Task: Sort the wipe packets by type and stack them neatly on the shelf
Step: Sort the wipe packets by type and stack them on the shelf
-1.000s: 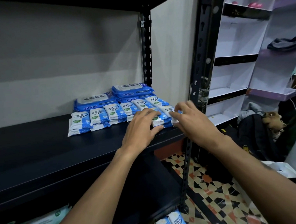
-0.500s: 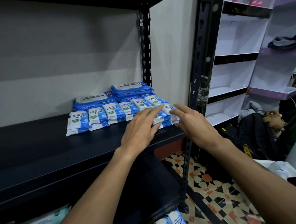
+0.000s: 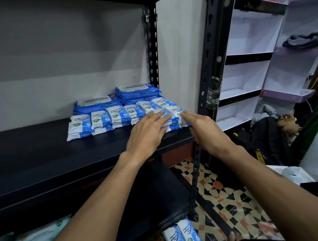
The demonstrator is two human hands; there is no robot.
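Neatly rowed blue-white wipe packets (image 3: 117, 116), larger blue packs (image 3: 96, 105) behind

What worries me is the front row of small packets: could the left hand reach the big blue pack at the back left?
Probably yes. The left hand is at the small packets, and the big blue pack lies just behind that low row with open space above it.

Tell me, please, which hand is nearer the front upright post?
Right. The right hand is beside the post; the left hand lies farther left, over the small packets.
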